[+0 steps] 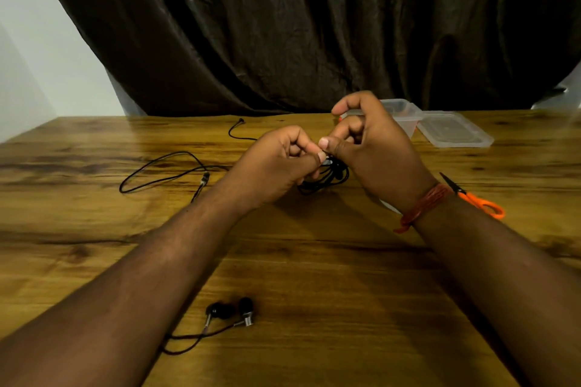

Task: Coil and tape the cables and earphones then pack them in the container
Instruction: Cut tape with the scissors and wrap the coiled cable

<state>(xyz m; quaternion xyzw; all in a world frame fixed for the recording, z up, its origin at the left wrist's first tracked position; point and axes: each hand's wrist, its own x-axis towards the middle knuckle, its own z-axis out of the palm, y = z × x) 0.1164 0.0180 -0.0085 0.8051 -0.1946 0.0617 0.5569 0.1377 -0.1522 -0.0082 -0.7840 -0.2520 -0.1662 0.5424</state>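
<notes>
Earbuds point(231, 313) nearest, on the bench point(314, 276). Loose black cable point(163, 173) far left. Left hand point(276, 163) and right hand point(371, 144) both pinch a coiled black cable point(330, 181) just above the bench. Clear container point(405, 118), lid point(454, 130) behind right hand; orange scissors point(474, 198) beside right wrist.

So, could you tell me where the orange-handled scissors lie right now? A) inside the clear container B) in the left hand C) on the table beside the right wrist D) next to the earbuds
C: the scissors lie flat on the table just beyond the right wrist.
</notes>
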